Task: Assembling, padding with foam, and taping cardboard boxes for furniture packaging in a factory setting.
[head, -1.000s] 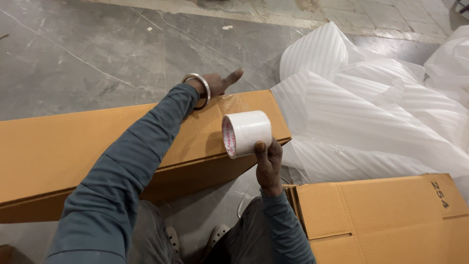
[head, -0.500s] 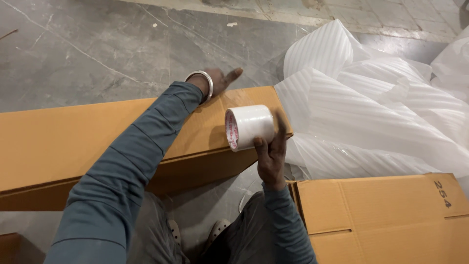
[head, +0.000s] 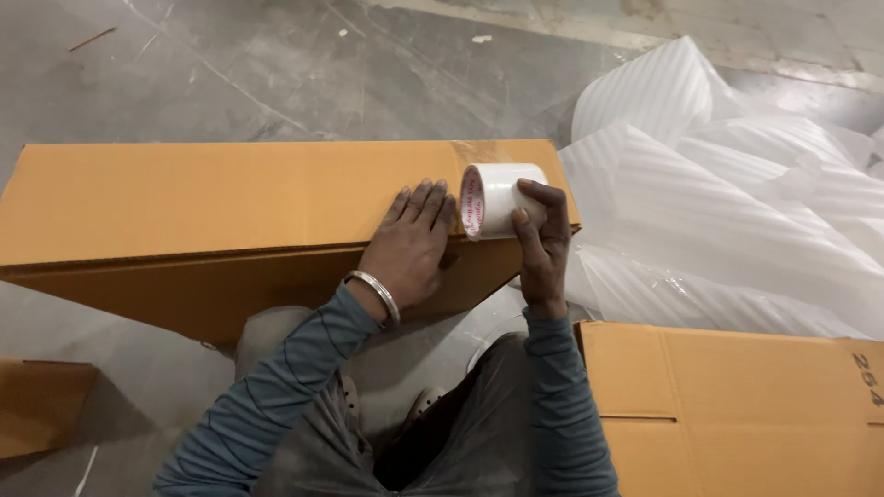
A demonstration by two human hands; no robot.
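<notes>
A long tan cardboard box (head: 212,198) lies across the grey floor in front of me. My left hand (head: 412,241), with a metal bangle at the wrist, rests flat on the box's top near its front edge. Right beside it my right hand (head: 541,241) grips a white roll of tape (head: 497,198), held on the box's top near the right end. A strip of clear tape shows on the box top just behind the roll.
Crumpled white foam wrapping sheets (head: 727,202) pile up at the right. A second tan cardboard box (head: 737,405) sits at the lower right, and a corner of another piece of cardboard (head: 37,405) at the lower left. My knees and sandals are below the hands.
My left hand has drawn back from the far edge of the box to its near edge beside the roll. The right hand has lowered the tape roll onto the box top.
</notes>
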